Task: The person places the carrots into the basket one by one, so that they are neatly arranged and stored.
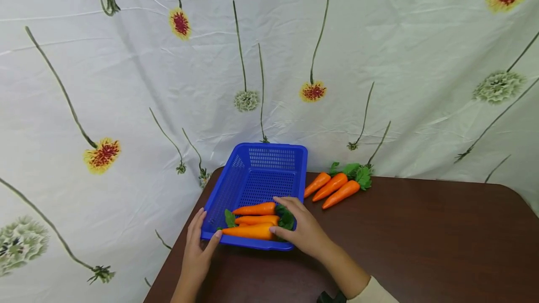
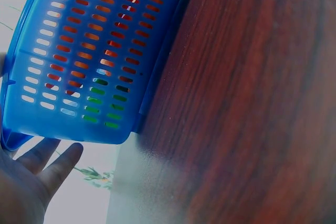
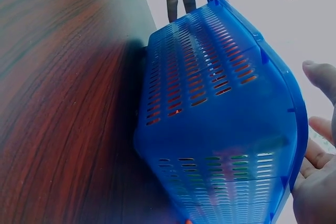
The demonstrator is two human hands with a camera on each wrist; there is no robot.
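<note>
A blue plastic basket (image 1: 271, 186) with slotted walls stands on the left part of the dark table. In its near end lie several orange carrots (image 1: 252, 233) side by side, with green tops (image 1: 286, 219) at the right. My left hand (image 1: 198, 242) holds the near left corner, thumb at the rim and fingers along the outer side; the left wrist view shows the fingers (image 2: 63, 166) beyond the wall. Over the near right corner, my right hand (image 1: 305, 228) spreads thumb and fingers above the carrot tops, the thumb tip right at the nearest carrot.
Three more carrots (image 1: 337, 188) with leafy tops lie on the table to the right of the basket. The brown wooden tabletop (image 1: 421, 233) extends right. A white cloth (image 1: 286, 36) printed with flowers hangs behind it. A black object (image 1: 330, 297) shows near the right sleeve.
</note>
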